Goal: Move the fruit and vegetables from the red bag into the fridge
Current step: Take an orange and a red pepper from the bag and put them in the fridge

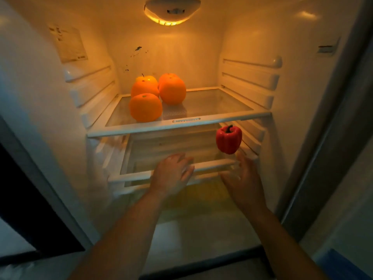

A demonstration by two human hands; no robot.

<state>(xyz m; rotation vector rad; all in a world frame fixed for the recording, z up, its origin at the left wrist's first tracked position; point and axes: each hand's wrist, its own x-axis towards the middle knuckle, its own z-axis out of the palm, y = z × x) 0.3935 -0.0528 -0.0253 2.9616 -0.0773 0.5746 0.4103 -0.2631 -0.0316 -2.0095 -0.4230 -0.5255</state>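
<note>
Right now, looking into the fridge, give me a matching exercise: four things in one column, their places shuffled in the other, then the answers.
Things
1. oranges
2. red pepper
3. left hand
4. lamp

Places
A. below the upper shelf, at the right
B. at the very top, glowing
C. on the upper shelf
D. at the lower shelf's front rail

Pairs: 1-C, 2-A, 3-D, 4-B
</note>
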